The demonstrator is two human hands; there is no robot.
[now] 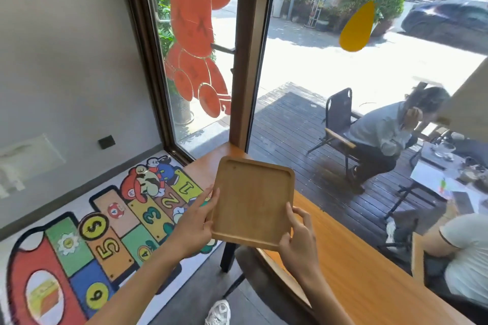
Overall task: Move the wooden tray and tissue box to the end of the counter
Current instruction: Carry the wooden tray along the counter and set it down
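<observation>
head view, looking forward and down along a window-side counter. both hands hold a light brown, square wooden tray with rounded corners and a raised rim. the left hand grips the tray's left edge, thumb on the rim and fingers beneath; the right hand grips the near right corner, thumb on the rim and fingers curled under the edge. the tray is held above the far end of the long orange-brown wooden counter, open face up toward the camera. the tray is nearly square, so no long axis is clear; its sides run roughly along the counter's length, with the far edge toward the brown window post and the near edge overhanging the counter's inner side. whether the tray touches the counter cannot be told.

on the floor at left lies a multicoloured hopscotch mat with numbered squares and cartoon figures. an orange bear-shaped sticker and a yellow drop-shaped sticker sit on the window glass. a white sneaker shows at the bottom edge. outside, a seated person in a pale shirt occupies a dark folding chair on the dark wooden deck.
</observation>
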